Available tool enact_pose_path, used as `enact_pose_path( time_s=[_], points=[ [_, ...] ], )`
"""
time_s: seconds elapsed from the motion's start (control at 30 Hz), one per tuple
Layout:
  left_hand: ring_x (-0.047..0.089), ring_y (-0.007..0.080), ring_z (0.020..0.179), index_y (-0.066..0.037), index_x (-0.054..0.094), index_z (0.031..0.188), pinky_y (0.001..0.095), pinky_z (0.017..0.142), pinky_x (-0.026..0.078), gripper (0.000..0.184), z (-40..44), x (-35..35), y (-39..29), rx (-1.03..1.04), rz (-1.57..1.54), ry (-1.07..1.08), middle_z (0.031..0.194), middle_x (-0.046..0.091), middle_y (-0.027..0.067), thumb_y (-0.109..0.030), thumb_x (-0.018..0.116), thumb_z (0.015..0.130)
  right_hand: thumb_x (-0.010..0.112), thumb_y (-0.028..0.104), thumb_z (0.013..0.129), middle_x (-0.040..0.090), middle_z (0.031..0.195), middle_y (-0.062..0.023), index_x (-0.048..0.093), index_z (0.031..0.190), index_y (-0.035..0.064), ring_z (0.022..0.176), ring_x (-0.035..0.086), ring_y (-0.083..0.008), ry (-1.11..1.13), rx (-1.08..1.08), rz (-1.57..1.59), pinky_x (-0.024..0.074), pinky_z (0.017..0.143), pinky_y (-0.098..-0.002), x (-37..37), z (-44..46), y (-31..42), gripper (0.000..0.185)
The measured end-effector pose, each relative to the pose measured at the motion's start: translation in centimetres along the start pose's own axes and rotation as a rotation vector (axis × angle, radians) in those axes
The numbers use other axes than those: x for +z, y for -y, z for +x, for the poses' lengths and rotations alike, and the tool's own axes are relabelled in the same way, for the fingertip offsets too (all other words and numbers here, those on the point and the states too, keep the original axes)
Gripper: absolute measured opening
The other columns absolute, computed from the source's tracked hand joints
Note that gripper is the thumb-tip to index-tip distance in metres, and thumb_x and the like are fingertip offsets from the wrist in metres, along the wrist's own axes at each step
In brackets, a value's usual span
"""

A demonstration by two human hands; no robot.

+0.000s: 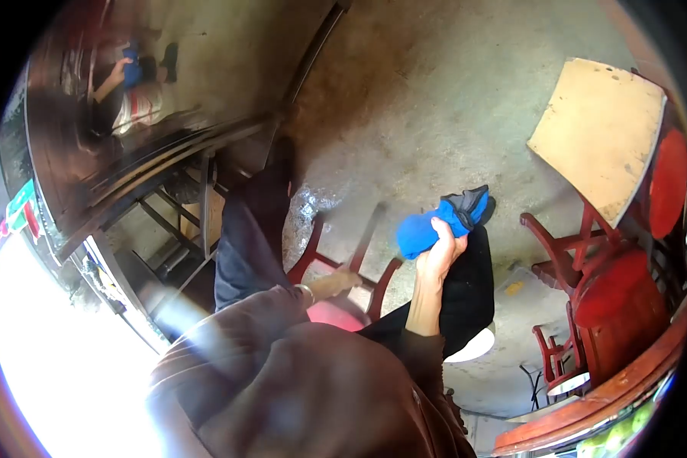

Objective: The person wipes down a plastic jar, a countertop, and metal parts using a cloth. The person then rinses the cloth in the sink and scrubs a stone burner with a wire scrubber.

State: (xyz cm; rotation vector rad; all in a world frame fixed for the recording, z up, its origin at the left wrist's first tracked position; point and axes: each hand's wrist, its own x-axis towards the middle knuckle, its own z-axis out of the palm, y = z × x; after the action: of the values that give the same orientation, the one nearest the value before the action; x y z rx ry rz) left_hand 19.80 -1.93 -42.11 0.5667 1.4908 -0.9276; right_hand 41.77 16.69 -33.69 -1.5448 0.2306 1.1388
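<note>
My right hand (440,248) is wrapped round a bundled blue cloth (421,233) with a dark grey, black-edged end. The bundle is held over my right knee, with the thumb lying along its near side. My left hand (340,283) hangs low between my legs, beside a dark red wooden stool or chair frame (380,288). Motion blur smears its fingers, and I cannot tell if it touches the frame. Part of a pink-red surface (334,314) shows just below that hand.
A dark glossy panel (69,153) at upper left shows what looks like a reflection of a hand with blue cloth. On the right are a pale board (599,130), red chairs (622,298) and a wooden edge (603,404). Concrete floor (435,99) lies ahead.
</note>
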Motion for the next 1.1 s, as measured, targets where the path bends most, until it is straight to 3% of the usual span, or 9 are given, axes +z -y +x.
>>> enact_pose_path(
  time_s=[0.07,0.2,0.4,0.47,0.57,0.7,0.9,1.0,1.1],
  points=[
    [0.066,0.0312,0.091,0.001,0.059,0.125,0.0370,0.080,0.052,0.071,1.1,-2.6,-3.0,0.121,0.080,-0.020,0.113,0.066,0.0135,-0.053,0.070,0.081,0.063,-0.006,0.073,0.064,0.099,-0.0052,0.064,0.107,0.0028,0.088,0.062,-0.0208,-0.043,-0.111,-0.001,0.0511,0.084,-0.0348,-1.4,2.0,0.0,0.035],
    [0.058,0.0267,0.119,-0.007,0.061,0.126,0.0363,0.101,0.045,0.039,-0.7,-13.3,-12.9,1.232,0.447,-0.070,0.122,0.064,0.0092,-0.026,0.051,0.094,0.066,-0.003,0.072,0.064,0.096,-0.0050,0.064,0.102,0.0006,0.088,0.063,-0.0205,-0.086,-0.184,0.034,0.0519,0.082,-0.0363,-1.6,3.0,5.6,0.031],
    [0.060,0.0305,0.108,-0.006,0.062,0.115,0.0380,0.091,0.049,0.027,-11.6,-29.3,-25.5,1.471,0.157,-0.176,0.113,0.064,0.0123,-0.017,0.052,0.093,0.065,0.005,0.074,0.063,0.091,-0.0048,0.063,0.091,0.0038,0.084,0.061,-0.0211,-0.187,-0.273,0.182,0.0519,0.078,-0.0356,-5.7,2.9,9.8,0.017],
    [0.061,0.0316,0.107,-0.006,0.062,0.115,0.0391,0.088,0.051,0.026,-22.0,-30.4,-28.2,1.605,0.693,-0.817,0.114,0.064,0.0133,-0.016,0.051,0.094,0.064,0.005,0.075,0.062,0.089,-0.0045,0.063,0.088,0.0052,0.081,0.061,-0.0207,-0.215,-0.278,0.196,0.0516,0.077,-0.0342,-5.9,2.5,10.8,0.013],
    [0.065,0.0326,0.085,-0.012,0.065,0.106,0.0473,0.077,0.054,0.028,-15.8,-30.4,-29.8,1.057,0.431,-1.083,0.091,0.067,0.0114,-0.034,0.051,0.097,0.063,0.003,0.076,0.064,0.092,-0.0062,0.064,0.093,0.0025,0.084,0.063,-0.0213,-0.119,-0.222,0.158,0.0521,0.079,-0.0342,-5.5,2.0,12.8,0.017],
    [0.064,0.0277,0.079,-0.017,0.064,0.110,0.0440,0.061,0.049,0.022,-18.9,-27.1,-29.5,0.948,0.682,-1.698,0.090,0.068,0.0045,-0.025,0.054,0.092,0.064,0.000,0.073,0.064,0.090,-0.0055,0.064,0.097,-0.0006,0.081,0.063,-0.0206,-0.036,-0.193,0.077,0.0525,0.080,-0.0341,-1.5,0.9,18.1,0.024],
    [0.061,0.0300,0.075,-0.013,0.068,0.085,0.0445,0.066,0.046,0.020,-17.6,-27.1,-30.5,0.965,0.319,-1.622,0.076,0.064,0.0075,-0.028,0.057,0.092,0.066,-0.002,0.075,0.065,0.100,-0.0037,0.059,0.117,0.0015,0.085,0.061,-0.0165,0.297,-0.254,-0.370,0.0514,0.083,-0.0335,5.6,4.0,23.3,0.043],
    [0.059,0.0294,0.080,-0.013,0.065,0.105,0.0439,0.063,0.043,0.019,-17.9,-27.3,-30.5,0.904,0.348,-1.439,0.087,0.065,0.0070,-0.019,0.057,0.089,0.075,0.006,0.075,0.066,0.112,-0.0227,0.055,0.124,-0.0007,0.098,0.066,-0.0361,0.557,-0.182,-1.265,0.0523,0.088,-0.0390,11.1,5.9,22.7,0.053],
    [0.059,0.0279,0.077,-0.012,0.069,0.089,0.0439,0.060,0.042,0.014,-18.0,-27.6,-30.7,1.030,0.299,-1.571,0.085,0.064,0.0068,-0.024,0.064,0.085,0.086,0.022,0.071,0.061,0.106,-0.0247,0.046,0.130,0.0002,0.098,0.062,-0.0432,0.698,-0.572,-1.627,0.0514,0.083,-0.0466,15.3,5.5,18.4,0.075]
  ],
)
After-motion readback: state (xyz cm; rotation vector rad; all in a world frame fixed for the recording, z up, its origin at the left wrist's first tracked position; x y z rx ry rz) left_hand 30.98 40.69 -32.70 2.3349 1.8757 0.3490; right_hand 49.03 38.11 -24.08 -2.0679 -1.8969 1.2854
